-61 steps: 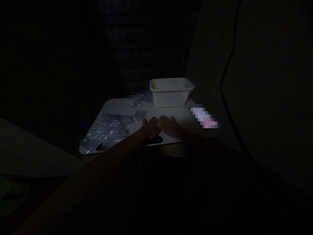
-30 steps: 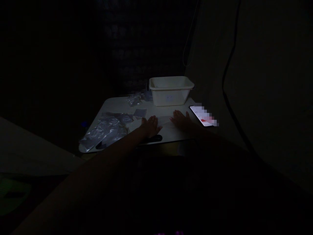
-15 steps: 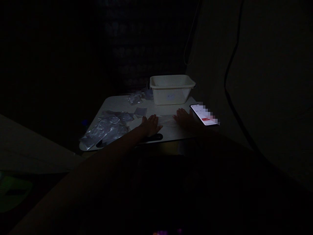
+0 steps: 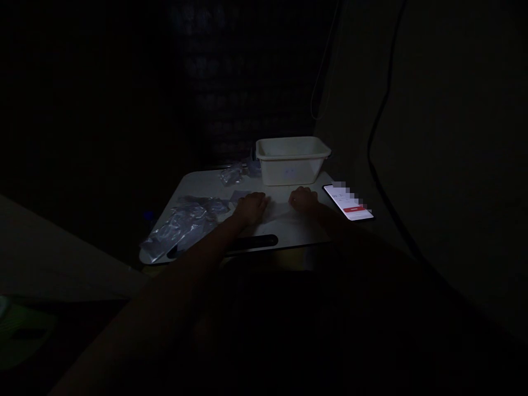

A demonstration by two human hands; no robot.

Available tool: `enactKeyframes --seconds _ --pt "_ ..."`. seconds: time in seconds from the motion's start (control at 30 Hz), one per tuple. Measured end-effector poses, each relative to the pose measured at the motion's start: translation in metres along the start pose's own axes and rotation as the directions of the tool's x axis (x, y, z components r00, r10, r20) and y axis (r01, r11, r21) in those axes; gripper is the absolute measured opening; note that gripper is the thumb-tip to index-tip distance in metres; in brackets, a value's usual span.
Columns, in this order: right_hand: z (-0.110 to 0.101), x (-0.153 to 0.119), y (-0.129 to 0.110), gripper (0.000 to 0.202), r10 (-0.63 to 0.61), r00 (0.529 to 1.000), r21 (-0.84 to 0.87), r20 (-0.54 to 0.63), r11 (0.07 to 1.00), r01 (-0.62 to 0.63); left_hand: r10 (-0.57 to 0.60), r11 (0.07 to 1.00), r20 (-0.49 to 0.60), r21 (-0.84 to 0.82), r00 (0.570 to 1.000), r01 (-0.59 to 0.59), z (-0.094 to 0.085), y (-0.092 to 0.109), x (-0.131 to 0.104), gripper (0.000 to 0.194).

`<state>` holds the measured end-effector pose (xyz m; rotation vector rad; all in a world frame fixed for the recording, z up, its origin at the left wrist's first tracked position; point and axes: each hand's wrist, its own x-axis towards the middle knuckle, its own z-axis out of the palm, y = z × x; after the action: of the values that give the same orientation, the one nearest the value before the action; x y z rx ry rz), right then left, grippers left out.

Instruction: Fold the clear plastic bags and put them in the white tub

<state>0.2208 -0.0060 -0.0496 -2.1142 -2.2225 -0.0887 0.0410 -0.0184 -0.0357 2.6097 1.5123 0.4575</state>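
My left hand (image 4: pixel 252 208) is over the middle of the white table (image 4: pixel 284 228), palm down, fingers pointing away and slightly bent. Nothing can be made out under it. A small flat grey square (image 4: pixel 239 196) lies just behind it, partly covered. To the right, my right hand (image 4: pixel 303 199) rests with curled fingers between the tub and the phone; what it grips, if anything, is too dark to see. Crumpled clear plastic bags (image 4: pixel 185 223) spread over the table's left side.
An open white tub (image 4: pixel 291 171) stands at the back. Beside it lies a small clear plastic bag (image 4: pixel 231 175). A lit phone (image 4: pixel 348 203) lies at the right edge. A dark cable (image 4: pixel 377 176) hangs at the right.
The fingers of my right hand were spread flat and are now curled. My left hand's fingers have drawn closer together, farther up the table. The whole view has shifted slightly.
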Motion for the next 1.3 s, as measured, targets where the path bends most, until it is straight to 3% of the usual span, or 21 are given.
enactKeyframes --seconds 0.17,0.3,0.43,0.53,0.63,0.7,0.77,0.83,0.9,0.97,1.03,1.1,1.3 --pt "0.003 0.001 0.002 0.027 -0.099 0.995 -0.047 -0.030 0.994 0.098 -0.046 0.993 0.008 -0.108 0.999 0.047 0.003 -0.007 0.002 0.038" --pt "-0.008 -0.002 0.002 0.024 -0.218 0.968 -0.050 -0.126 0.976 0.213 -0.074 0.983 0.001 -0.166 0.997 0.074 0.001 -0.009 0.004 0.033" --pt "-0.029 -0.008 -0.006 0.020 -0.359 0.888 -0.052 -0.288 0.931 0.360 -0.112 0.963 0.010 -0.247 0.994 0.111 -0.007 -0.005 0.008 0.036" --pt "-0.042 -0.012 -0.014 0.016 -0.414 0.828 -0.013 -0.379 0.897 0.442 -0.084 0.937 0.077 -0.333 0.993 0.105 -0.013 -0.002 0.010 0.028" --pt "-0.046 -0.012 -0.021 0.015 -0.367 0.809 0.181 -0.460 0.853 0.490 -0.101 0.846 0.113 -0.513 0.988 0.145 -0.015 0.000 0.010 0.020" --pt "-0.045 -0.010 -0.023 0.020 -0.192 0.838 0.440 -0.511 0.779 0.447 -0.165 0.705 0.119 -0.680 0.979 0.201 -0.014 0.001 0.009 0.021" --pt "-0.042 -0.007 -0.022 0.026 0.080 0.899 0.749 -0.430 0.588 0.306 -0.238 0.525 0.125 -0.818 0.963 0.236 -0.014 0.001 0.008 0.021" --pt "-0.038 -0.006 -0.019 0.027 0.229 0.964 0.960 -0.138 0.270 0.073 -0.308 0.366 0.123 -0.900 0.943 0.237 -0.014 0.001 0.007 0.018" --pt "-0.033 -0.007 -0.016 0.025 0.123 0.974 0.981 0.192 -0.021 -0.191 -0.361 0.253 0.122 -0.941 0.925 0.223 -0.015 0.003 0.007 0.015" --pt "-0.029 -0.009 -0.016 0.022 -0.091 0.936 0.922 0.339 -0.164 -0.350 -0.393 0.171 0.133 -0.962 0.910 0.215 -0.015 0.004 0.008 0.014" --pt "-0.027 -0.012 -0.018 0.015 -0.224 0.924 0.908 0.310 -0.220 -0.357 -0.399 0.124 0.149 -0.969 0.905 0.214 -0.013 0.007 0.009 0.011" --pt "-0.027 -0.014 -0.023 0.006 -0.242 0.942 0.926 0.234 -0.239 -0.292 -0.379 0.102 0.160 -0.972 0.911 0.214 -0.011 0.009 0.009 0.008" --pt "-0.025 -0.014 -0.027 0.006 -0.142 0.981 0.986 0.133 -0.083 -0.146 -0.359 0.089 0.202 -0.964 0.911 0.249 -0.009 0.012 0.010 0.010"
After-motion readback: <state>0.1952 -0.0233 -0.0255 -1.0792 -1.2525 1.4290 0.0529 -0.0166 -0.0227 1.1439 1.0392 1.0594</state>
